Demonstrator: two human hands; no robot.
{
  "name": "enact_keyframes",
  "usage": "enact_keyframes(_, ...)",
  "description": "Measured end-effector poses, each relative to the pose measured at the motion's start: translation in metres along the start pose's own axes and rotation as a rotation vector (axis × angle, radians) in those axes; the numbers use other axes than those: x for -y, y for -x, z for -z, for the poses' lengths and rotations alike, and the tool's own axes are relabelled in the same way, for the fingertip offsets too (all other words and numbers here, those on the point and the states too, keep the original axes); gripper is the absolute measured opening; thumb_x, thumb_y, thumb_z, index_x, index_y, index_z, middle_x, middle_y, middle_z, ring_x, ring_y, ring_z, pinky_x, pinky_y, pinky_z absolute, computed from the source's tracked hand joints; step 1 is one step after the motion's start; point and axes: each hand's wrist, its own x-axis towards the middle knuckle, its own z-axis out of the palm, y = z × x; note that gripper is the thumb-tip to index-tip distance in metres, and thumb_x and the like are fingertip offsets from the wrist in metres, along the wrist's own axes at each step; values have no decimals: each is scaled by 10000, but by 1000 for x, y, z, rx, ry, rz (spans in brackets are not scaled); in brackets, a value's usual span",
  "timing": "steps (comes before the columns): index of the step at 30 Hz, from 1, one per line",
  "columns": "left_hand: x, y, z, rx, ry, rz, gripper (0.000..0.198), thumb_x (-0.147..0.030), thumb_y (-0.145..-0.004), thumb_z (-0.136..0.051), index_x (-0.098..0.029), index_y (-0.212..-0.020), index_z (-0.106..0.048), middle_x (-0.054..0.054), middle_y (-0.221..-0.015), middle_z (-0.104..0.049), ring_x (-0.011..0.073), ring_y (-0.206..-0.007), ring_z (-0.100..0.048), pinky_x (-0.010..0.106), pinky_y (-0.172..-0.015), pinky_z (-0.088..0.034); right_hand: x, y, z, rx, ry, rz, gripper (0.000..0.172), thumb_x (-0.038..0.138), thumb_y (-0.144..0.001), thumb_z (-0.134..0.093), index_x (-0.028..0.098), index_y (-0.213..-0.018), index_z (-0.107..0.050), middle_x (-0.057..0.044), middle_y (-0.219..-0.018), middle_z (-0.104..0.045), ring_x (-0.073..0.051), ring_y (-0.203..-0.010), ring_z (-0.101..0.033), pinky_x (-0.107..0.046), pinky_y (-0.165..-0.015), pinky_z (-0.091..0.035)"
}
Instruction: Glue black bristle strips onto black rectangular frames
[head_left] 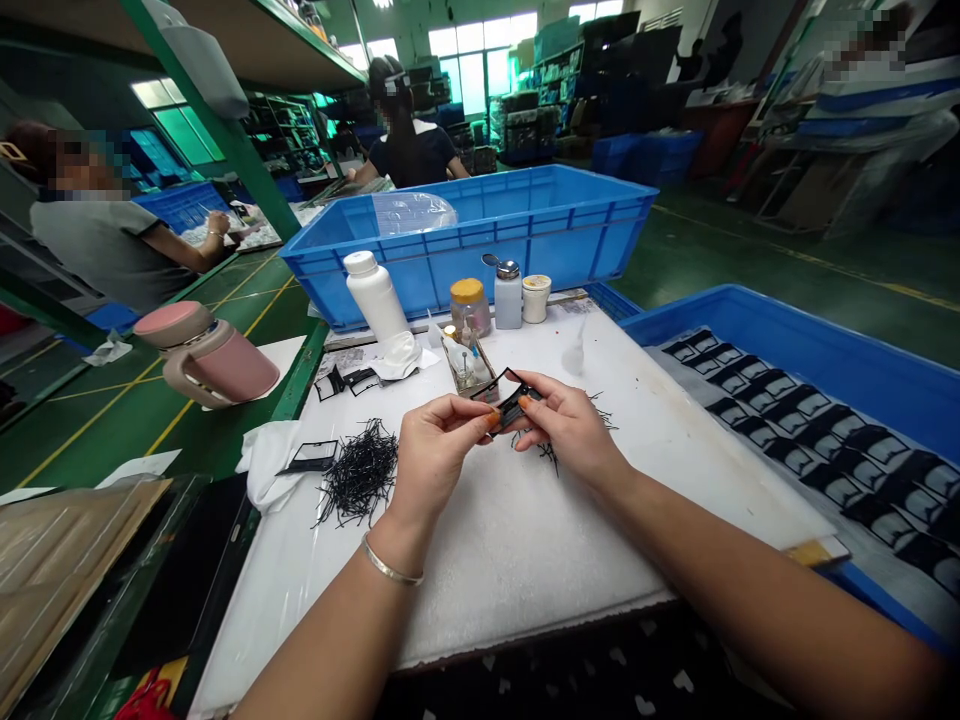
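Both my hands hold one black plastic frame (pixel 511 408) above the white work surface. My left hand (pixel 444 440) pinches its left end between thumb and fingers. Around its right side, my right hand (pixel 568 425) has the thumb on top and the fingers beneath, hiding part of it. To the left of my left hand lies a pile of thin black strips (pixel 361 472). More black strips (pixel 551 455) show partly behind my right hand. Another black frame (pixel 313 457) rests by a white cloth (pixel 274 470), and further black frame pieces (pixel 349 381) lie behind it.
A white bottle (pixel 375 297), an amber-lidded jar (pixel 470 305), a pump bottle (pixel 508 295) and a small box (pixel 469 365) stand at the back before a blue crate (pixel 465 250). A right-hand blue tray (pixel 757 310) holds rows of black frames. A pink jug (pixel 214 355) stands left.
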Motion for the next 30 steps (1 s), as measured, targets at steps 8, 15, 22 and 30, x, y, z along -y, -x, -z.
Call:
enact_keyframes(8, -2, -5, 6, -20, -346, -280, 59, -222, -770, -728, -208, -803, -774, 50, -810, -696, 157, -736, -617, 251, -607, -481, -4, -2, 4, 21, 39, 26, 397, 241, -881, -538, 166, -1268, -581, -87, -972, -706, -157, -715, -710, -155, -434, -461)
enact_keyframes(15, 2, -2, 6, -114, -419, -270, 77, -266, -767, -735, -203, -808, -753, 44, -829, -726, 174, -729, -647, 274, -660, -501, -3, -2, 4, 106, -53, -50, 300, 223, -827, -612, 160, -1109, -692, -98, -1056, -707, -148, -794, -704, -138, -493, -479)
enact_keyframes(22, 7, 0, 2, -104, -373, -310, 32, -242, -764, -727, -211, -756, -720, 39, -825, -716, 197, -788, -653, 318, -745, -508, -2, 2, 2, 207, -141, -117, 302, 210, -832, -617, 179, -1124, -687, -95, -1170, -677, -168, -892, -714, -144, -558, -527)
enact_keyframes(30, 4, -2, 2, -132, -549, -544, 91, -173, -780, -716, -248, -729, -725, 11, -820, -689, 189, -839, -601, 358, -834, -432, -2, 5, 1, 223, -128, -122, 312, 210, -839, -622, 165, -1142, -679, -103, -1111, -700, -191, -890, -723, -164, -566, -542)
